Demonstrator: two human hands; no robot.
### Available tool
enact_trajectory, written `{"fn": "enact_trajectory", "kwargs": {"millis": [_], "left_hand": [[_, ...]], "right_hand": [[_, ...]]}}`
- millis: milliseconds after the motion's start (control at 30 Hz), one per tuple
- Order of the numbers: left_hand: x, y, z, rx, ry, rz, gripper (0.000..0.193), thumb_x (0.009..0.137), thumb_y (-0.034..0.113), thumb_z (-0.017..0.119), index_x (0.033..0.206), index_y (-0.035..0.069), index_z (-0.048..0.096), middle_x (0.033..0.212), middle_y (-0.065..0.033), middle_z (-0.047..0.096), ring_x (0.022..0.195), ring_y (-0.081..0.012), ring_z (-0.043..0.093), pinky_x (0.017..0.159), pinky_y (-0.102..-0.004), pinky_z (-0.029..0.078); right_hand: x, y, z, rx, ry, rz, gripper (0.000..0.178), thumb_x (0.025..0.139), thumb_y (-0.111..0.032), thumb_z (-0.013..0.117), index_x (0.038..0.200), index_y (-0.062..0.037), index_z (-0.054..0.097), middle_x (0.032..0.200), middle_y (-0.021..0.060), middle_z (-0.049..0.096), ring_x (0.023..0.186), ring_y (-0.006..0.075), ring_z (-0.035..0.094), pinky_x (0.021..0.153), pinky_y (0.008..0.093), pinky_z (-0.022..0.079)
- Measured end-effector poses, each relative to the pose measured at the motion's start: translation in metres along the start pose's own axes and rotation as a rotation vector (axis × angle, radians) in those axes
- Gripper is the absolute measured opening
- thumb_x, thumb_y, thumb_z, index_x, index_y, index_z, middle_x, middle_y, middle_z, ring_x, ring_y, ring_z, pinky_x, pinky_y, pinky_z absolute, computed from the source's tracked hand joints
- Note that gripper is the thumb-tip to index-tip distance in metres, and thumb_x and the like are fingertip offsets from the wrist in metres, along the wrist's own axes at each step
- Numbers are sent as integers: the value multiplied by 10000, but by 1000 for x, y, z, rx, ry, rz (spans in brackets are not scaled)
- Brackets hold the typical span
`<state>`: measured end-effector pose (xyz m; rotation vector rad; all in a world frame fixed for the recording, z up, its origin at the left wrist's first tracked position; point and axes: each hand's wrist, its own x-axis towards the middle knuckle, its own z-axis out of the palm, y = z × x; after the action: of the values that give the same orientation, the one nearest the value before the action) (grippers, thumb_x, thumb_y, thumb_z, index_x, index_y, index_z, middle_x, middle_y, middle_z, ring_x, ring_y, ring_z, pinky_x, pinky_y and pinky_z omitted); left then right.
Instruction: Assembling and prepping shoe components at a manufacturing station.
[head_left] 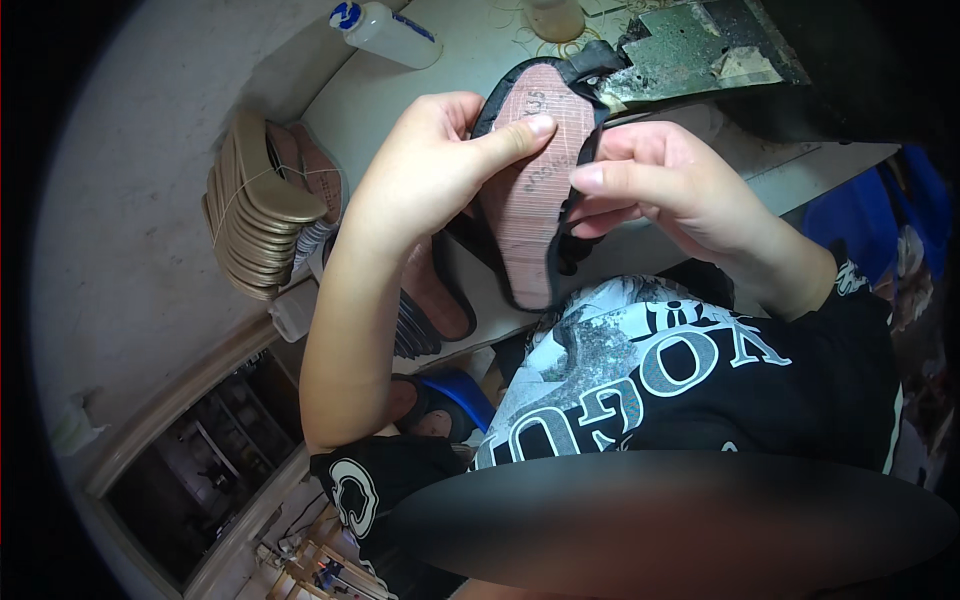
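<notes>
A shoe insole point(528, 235) with a reddish-brown lined underside and a black wrapped edge is held up over the table. My left hand point(445, 165) grips its left side, the thumb pressed flat on the underside and the other fingers behind it. At the right edge, my right hand point(665, 180) pinches the black edging between thumb and fingers. Black strap-like material hangs from the insole's right side, partly hidden by my fingers. Just left of it, below my left wrist, rests a stack of similar black-edged insoles point(438, 300).
A bundle of gold insoles point(255, 210) tied with string leans by the wall at left. A white bottle with a blue cap point(395, 38) lies near the far edge, beside a cup point(553, 18). Worn green metal point(690, 50) stands at far right. A blue container point(465, 395) sits below the table.
</notes>
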<state>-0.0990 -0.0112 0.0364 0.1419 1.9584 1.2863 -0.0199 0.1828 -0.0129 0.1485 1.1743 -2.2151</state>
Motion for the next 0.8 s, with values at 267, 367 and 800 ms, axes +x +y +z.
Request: {"fn": "enact_trajectory", "kwargs": {"millis": [267, 367, 800], "left_hand": [[-7, 6, 6, 16, 118, -195, 468, 824, 402, 706, 846, -61, 638, 682, -100, 648, 453, -127, 582, 398, -208, 455], [-9, 10, 5, 12, 59, -219, 489, 832, 409, 699, 826, -73, 622, 654, -97, 642, 427, -115, 574, 380, -199, 450], [-12, 3, -3, 44, 198, -190, 442, 794, 385, 749, 631, 54, 505, 452, -9, 494, 338, -61, 448, 319, -191, 354]], "right_hand": [[5, 14, -17, -240, -86, -173, 172, 899, -184, 632, 837, -24, 621, 700, -45, 572, 674, 27, 530, 652, 208, 457], [2, 11, -18, -234, -58, -154, 194, 897, -200, 641, 805, -30, 629, 689, -44, 569, 658, 30, 523, 641, 207, 453], [-14, 17, -12, -182, 53, -145, 184, 916, -141, 610, 926, 35, 664, 789, -13, 634, 731, 27, 541, 648, 201, 437]]}}
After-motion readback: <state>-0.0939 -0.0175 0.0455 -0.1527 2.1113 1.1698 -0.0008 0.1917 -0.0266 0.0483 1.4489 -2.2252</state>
